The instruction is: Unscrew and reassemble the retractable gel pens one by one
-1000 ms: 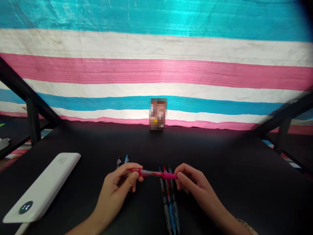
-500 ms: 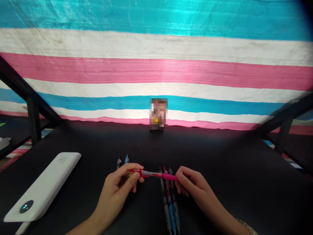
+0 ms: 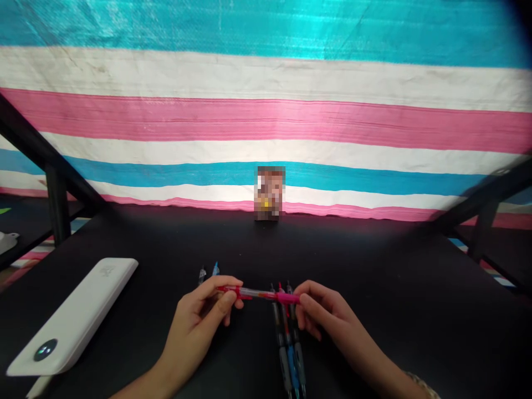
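A pen (image 3: 260,293) with a clear barrel, red clip end and pink grip is stretched level between my two hands above the table. My left hand (image 3: 208,313) pinches its red end between thumb and fingers. At the pink end, the thumb and fingertips of my right hand (image 3: 326,313) are closed on it. Three pens (image 3: 288,349) lie side by side beneath the held pen, two with grey grips and one with a blue grip. Beyond my left hand stick out the tops of a dark pen (image 3: 202,274) and a blue pen (image 3: 215,269); their lower parts are hidden by that hand.
On the black table (image 3: 357,249), a white power bank (image 3: 78,316) with a cable lies at the left. A small blurred-out item (image 3: 269,194) stands at the far edge before a striped tarp (image 3: 266,122). Black frame bars (image 3: 58,199) rise at both sides.
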Demonstrator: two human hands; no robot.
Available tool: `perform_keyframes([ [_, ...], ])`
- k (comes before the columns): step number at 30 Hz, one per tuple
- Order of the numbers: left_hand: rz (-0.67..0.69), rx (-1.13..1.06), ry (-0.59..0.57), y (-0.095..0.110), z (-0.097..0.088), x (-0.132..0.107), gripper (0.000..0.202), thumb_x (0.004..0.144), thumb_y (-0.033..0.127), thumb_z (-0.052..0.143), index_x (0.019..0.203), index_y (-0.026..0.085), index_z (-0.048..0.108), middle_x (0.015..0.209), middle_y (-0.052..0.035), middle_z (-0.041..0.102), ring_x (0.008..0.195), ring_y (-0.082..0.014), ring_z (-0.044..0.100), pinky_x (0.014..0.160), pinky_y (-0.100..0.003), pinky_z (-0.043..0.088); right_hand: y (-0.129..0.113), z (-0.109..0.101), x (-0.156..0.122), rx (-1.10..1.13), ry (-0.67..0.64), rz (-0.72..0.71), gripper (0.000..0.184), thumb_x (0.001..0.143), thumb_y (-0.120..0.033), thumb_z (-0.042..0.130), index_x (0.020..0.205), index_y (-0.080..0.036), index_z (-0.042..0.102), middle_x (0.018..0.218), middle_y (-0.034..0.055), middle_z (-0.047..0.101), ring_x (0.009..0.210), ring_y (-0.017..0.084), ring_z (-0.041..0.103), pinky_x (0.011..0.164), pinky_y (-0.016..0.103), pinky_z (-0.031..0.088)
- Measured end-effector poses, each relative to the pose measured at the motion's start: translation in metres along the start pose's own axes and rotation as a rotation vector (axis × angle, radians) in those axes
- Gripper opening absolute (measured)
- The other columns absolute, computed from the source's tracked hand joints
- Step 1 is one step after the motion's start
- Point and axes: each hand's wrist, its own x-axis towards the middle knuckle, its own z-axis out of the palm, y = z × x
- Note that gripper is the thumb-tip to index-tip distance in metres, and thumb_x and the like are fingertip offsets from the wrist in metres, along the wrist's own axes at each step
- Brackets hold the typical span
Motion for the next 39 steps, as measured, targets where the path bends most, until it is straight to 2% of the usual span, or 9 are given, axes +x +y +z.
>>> perform_keyframes([
  [3,-0.003,0.007,-0.006,0.0006,0.0002,-0.0005,0.016,0.094,0.035,0.065,0.100,0.026,0.076,0.071,0.0010,0.074,0.054,-0.0115,0.059,0.055,-0.020,0.049,0.0012,-0.0004,0.0005,-0.007,0.009,-0.011,0.045,0.093,-0.056,0.064,0.074,-0.016,0.059,0.063,-0.0018,0.057,0.052,0.008,0.041,0.050,0.022,0.029],
  [5,-0.005,0.013,0.002,0.0021,0.0007,-0.0003,0.017,0.093,0.035,0.065,0.100,0.025,0.076,0.070,0.0007,0.074,0.053,-0.0122,0.059,0.055,-0.021,0.049,0.0015,-0.0004,0.0007,0.023,0.029,-0.003,0.039,0.089,-0.054,0.070,0.084,-0.015,0.064,0.064,-0.0028,0.058,0.052,0.008,0.042,0.049,0.021,0.030],
  [7,-0.011,0.017,0.012,0.0042,0.0014,0.0002,0.017,0.093,0.035,0.065,0.099,0.024,0.076,0.070,0.0002,0.074,0.053,-0.0131,0.059,0.055,-0.023,0.049,0.0016,0.0000,0.0009,0.059,0.028,0.012,0.041,0.087,-0.055,0.073,0.094,-0.015,0.067,0.065,-0.0023,0.060,0.051,0.008,0.043,0.048,0.021,0.032],
  [11,-0.008,0.025,0.021,0.0075,0.0020,0.0000,0.019,0.092,0.037,0.066,0.097,0.023,0.077,0.069,-0.0008,0.073,0.053,-0.0144,0.059,0.054,-0.024,0.050,0.0023,0.0007,0.0006,0.069,0.027,0.031,0.041,0.089,-0.055,0.071,0.088,-0.014,0.068,0.063,-0.0009,0.062,0.049,0.008,0.046,0.047,0.021,0.036],
  [15,-0.028,0.012,0.028,0.0078,0.0006,-0.0010,0.019,0.093,0.037,0.065,0.098,0.022,0.076,0.069,-0.0007,0.073,0.054,-0.0138,0.059,0.056,-0.024,0.049,0.0051,-0.0014,-0.0001,0.106,0.079,-0.015,0.029,0.084,-0.043,0.078,0.084,-0.017,0.066,0.063,-0.0016,0.064,0.051,0.010,0.050,0.049,0.021,0.040],
  [22,-0.056,-0.059,0.092,0.0052,-0.0022,0.0020,0.020,0.094,0.037,0.065,0.098,0.020,0.075,0.068,0.0007,0.068,0.055,-0.0117,0.055,0.056,-0.022,0.046,0.0059,-0.0051,-0.0009,0.277,0.191,-0.112,0.013,0.080,-0.023,0.072,0.075,-0.018,0.062,0.061,-0.0031,0.061,0.051,0.010,0.048,0.048,0.021,0.036],
  [30,-0.082,-0.165,0.146,0.0052,-0.0032,0.0043,0.018,0.092,0.034,0.067,0.095,0.018,0.075,0.067,0.0007,0.067,0.056,-0.0122,0.053,0.056,-0.023,0.044,0.0038,-0.0053,-0.0019,0.344,0.318,-0.128,0.011,0.072,-0.021,0.071,0.070,-0.019,0.060,0.056,-0.0039,0.056,0.049,0.010,0.044,0.046,0.022,0.031],
  [39,-0.080,-0.192,0.137,0.0015,-0.0041,0.0023,0.017,0.092,0.033,0.067,0.096,0.018,0.075,0.068,0.0002,0.068,0.057,-0.0127,0.053,0.057,-0.024,0.044,0.0047,-0.0072,-0.0013,0.372,0.325,-0.148,0.009,0.073,-0.020,0.070,0.070,-0.020,0.062,0.056,-0.0044,0.056,0.048,0.010,0.044,0.045,0.022,0.030],
])
